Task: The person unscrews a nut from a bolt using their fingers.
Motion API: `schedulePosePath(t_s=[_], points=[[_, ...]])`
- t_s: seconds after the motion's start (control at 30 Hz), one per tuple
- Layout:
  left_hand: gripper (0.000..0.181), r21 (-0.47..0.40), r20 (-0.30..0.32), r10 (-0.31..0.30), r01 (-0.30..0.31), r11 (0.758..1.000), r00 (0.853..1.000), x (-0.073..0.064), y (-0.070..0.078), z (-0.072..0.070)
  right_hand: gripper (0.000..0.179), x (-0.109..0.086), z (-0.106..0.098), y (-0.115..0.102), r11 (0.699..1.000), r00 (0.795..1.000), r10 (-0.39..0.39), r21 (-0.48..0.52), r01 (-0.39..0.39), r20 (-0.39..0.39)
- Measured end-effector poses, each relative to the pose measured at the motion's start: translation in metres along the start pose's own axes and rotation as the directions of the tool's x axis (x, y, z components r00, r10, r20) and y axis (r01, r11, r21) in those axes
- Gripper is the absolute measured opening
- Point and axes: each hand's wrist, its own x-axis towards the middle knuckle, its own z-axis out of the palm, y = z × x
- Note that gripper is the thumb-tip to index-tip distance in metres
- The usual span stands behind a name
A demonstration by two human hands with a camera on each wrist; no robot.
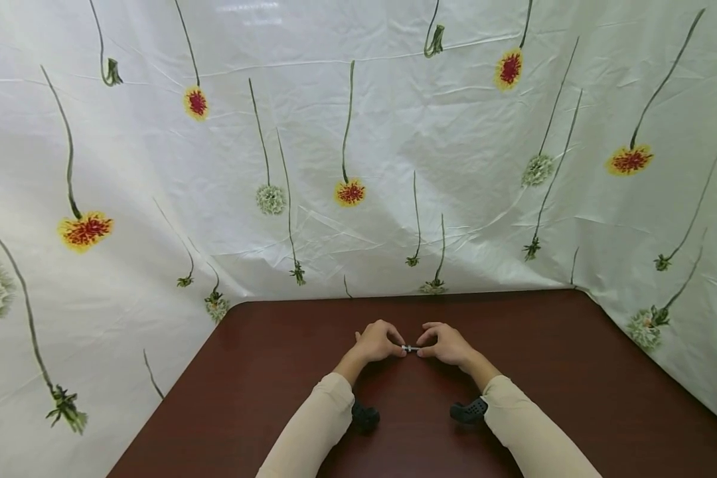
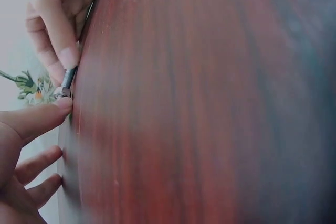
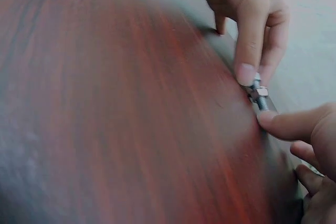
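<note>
Dark red table (image 1: 263,385) beneath both hands, and here's the grip: left hand (image 1: 375,342) pinching 1 end, right hand (image 1: 450,344) pinching the other. Between them, the bolt (image 1: 415,348), long axis running hand to hand, threads toward the right; silvery, slim, its nut (image 3: 261,93) nearer the left.

The table (image 1: 409,398) looks like smooth, glossy wood (streaky-grained). Over it, the bolt (image 2: 68,78) is shiny, threaded metal and the sleeves (image 1: 307,425) matt cloth; behind it, the curtain (image 1: 388,139) looks creased and faintly glossy.
</note>
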Motion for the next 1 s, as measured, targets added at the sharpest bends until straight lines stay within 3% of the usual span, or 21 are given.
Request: schedulePosePath(t_s=[0.33, 0.6, 0.87, 1.0], points=[[0.008, 0.021, -0.007, -0.022, 0.022, 1.0, 1.0, 0.006, 0.001, 0.001, 0.005, 0.001, 0.002, -0.004, 0.998, 0.999, -0.021, -0.063, 0.019, -0.039], [0.005, -0.012, -0.033, 0.018, -0.018, 1.0, 0.999, 0.002, -0.003, -0.005, 0.004, -0.001, 0.008, -0.007, 0.999, 0.997, 0.011, 0.031, -0.009, -0.074], [0.006, -0.125, -0.068, 0.123, -0.13, 0.984, 0.99, 0.001, -0.006, -0.014, 0.004, 0.0, 0.01, -0.011, 0.991, 0.992, 0.018, 0.137, -0.001, -0.123], [0.009, -0.199, -0.085, 0.109, -0.124, 0.972, 0.99, 0.004, -0.001, -0.016, 0.004, 0.003, 0.006, -0.014, 0.986, 0.986, 0.005, 0.164, 0.023, -0.165]])
